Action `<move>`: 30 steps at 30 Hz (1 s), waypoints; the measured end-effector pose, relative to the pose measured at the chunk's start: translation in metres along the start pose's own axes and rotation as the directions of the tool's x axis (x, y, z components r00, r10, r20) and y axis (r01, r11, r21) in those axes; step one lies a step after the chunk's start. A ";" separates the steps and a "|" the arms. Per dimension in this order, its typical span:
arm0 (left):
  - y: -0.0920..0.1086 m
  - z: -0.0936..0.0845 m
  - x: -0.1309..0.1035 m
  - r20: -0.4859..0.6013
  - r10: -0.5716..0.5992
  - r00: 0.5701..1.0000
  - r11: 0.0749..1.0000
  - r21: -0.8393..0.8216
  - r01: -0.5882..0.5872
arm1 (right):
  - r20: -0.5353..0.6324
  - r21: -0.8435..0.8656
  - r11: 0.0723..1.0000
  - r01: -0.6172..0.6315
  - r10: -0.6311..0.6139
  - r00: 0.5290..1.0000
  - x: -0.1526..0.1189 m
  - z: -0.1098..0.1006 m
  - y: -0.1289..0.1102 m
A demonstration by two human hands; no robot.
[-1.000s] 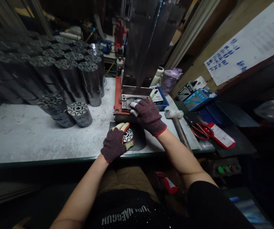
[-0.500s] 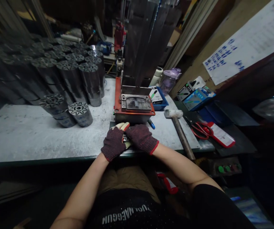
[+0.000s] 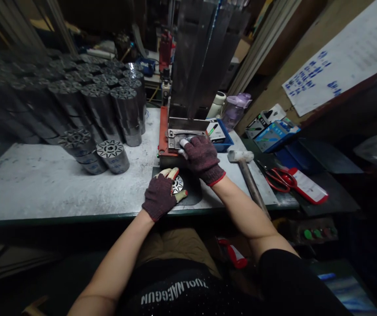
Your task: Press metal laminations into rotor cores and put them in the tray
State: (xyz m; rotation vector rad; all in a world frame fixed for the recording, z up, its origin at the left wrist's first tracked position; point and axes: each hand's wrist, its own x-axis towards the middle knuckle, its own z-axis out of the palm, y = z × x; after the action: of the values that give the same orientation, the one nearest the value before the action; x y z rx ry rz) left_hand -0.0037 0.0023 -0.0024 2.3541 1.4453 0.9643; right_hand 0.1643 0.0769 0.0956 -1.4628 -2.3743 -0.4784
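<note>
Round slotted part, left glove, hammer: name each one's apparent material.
Round slotted part: probably metal, satin pale grey. Left glove: knitted yarn, matte, textured; pale fingers look coated. Hammer: dull whitish head, perhaps plastic or rubber; greyish handle, metal or wood.

Light's dim overall, brightest on the bench (image 3: 47,193): pale grey top, scuffed and stained, dark green front edge. Space underneath is near black. Tan wall (image 3: 289,55) on the right, grubby, carrying a big white sheet (image 3: 349,61) with faint print and blue handwriting. Pale ribbed upright (image 3: 270,41) just left of that wall; could be a door or window frame, too murky to call. Grey metal posts (image 3: 62,26) upper left. Behind the bench, a second table (image 3: 154,79) in a cluttered, shadowy back area.
</note>
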 end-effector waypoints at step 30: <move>-0.004 -0.006 -0.004 0.002 -0.025 1.000 0.996 -0.080 0.025 | 0.412 0.086 0.996 0.007 -0.041 0.910 -0.047 -0.019 -0.035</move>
State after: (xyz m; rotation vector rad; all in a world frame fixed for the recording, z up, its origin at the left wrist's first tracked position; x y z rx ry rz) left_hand -0.0110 0.0002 -0.0016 2.2737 1.4052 0.9951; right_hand 0.1548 0.0161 0.0882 -1.6300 -2.6951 -0.0723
